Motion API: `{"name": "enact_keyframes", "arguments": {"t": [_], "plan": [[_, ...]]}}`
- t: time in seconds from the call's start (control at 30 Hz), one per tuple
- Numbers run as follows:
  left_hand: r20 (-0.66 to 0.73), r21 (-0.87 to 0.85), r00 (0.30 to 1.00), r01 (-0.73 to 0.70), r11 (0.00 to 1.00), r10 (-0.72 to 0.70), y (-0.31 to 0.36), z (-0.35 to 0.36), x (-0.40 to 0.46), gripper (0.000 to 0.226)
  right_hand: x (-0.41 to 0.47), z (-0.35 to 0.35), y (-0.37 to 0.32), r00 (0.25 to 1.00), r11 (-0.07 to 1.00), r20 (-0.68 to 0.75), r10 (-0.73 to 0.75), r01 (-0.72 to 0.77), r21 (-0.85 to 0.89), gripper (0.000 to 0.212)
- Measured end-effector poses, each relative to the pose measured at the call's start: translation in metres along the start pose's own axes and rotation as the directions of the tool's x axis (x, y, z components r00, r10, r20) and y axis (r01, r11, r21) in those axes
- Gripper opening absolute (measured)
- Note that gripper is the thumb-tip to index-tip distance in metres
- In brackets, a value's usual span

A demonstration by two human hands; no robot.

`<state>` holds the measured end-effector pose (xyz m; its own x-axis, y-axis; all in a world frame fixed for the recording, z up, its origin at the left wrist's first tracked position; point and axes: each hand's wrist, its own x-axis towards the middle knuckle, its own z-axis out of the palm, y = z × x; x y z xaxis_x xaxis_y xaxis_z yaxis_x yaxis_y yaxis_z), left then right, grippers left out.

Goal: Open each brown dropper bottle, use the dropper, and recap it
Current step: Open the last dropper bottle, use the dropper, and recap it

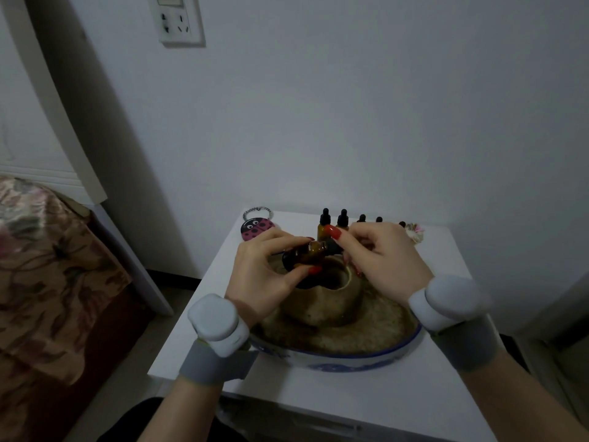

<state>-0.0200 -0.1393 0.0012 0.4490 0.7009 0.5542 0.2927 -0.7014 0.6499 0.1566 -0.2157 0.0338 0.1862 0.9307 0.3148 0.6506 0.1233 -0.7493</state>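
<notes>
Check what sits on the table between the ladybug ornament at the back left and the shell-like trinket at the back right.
In the head view, a row of brown dropper bottles with black caps stands between the ladybug ornament and the trinket; the right hand hides most of the row.

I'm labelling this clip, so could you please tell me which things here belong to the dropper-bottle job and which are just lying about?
Job:
- tilted brown bottle, held by the left hand
- its cap, hidden in the right hand
- row of capped dropper bottles

Lying about:
- ladybird tag
- stone mortar in the blue-rimmed bowl
- wall socket
</notes>
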Motion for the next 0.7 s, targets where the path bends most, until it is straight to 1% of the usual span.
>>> {"name": "enact_keyframes", "arguments": {"t": [0.13,0.17,0.27,0.3,0.4,0.53,0.7], "plan": [[-0.006,-0.002,1.0,0.018,1.0,-0.018,-0.0006,-0.0014,0.0006,0.034,0.001,-0.0012,0.0004,1.0,0.999,0.004,0.025,-0.025,0.04,0.052],[-0.008,-0.005,1.0,0.024,1.0,-0.024,-0.0004,-0.0021,0.0007,0.034,0.0017,-0.0016,0.0008,0.999,0.996,0.017,0.04,-0.041,0.076,0.048],[-0.017,-0.016,0.999,0.031,0.999,-0.031,0.0011,-0.0034,0.0013,0.034,0.0027,-0.0041,0.0037,0.995,0.98,0.088,0.055,-0.071,0.187,0.023],[-0.021,-0.018,0.999,0.036,0.999,-0.036,0.0015,-0.0039,0.0015,0.034,0.0028,-0.0048,0.0048,0.993,0.979,0.113,0.038,-0.06,0.197,0.024],[-0.021,-0.013,0.999,0.043,0.999,-0.043,0.0028,-0.0041,0.0013,0.033,0.002,-0.004,0.0046,0.987,0.984,0.156,-0.024,-0.003,0.176,0.031],[-0.011,-0.008,0.999,0.034,0.999,-0.034,0.0022,-0.0036,0.0007,0.034,0.0022,-0.0011,0.0026,0.991,0.99,0.119,-0.054,0.038,0.134,0.021],[-0.013,-0.008,1.0,0.014,1.0,-0.014,0.0013,-0.0008,-0.0008,0.034,0.0016,0.0018,0.0037,0.997,0.999,0.077,-0.014,0.011,0.044,0.014]]}}
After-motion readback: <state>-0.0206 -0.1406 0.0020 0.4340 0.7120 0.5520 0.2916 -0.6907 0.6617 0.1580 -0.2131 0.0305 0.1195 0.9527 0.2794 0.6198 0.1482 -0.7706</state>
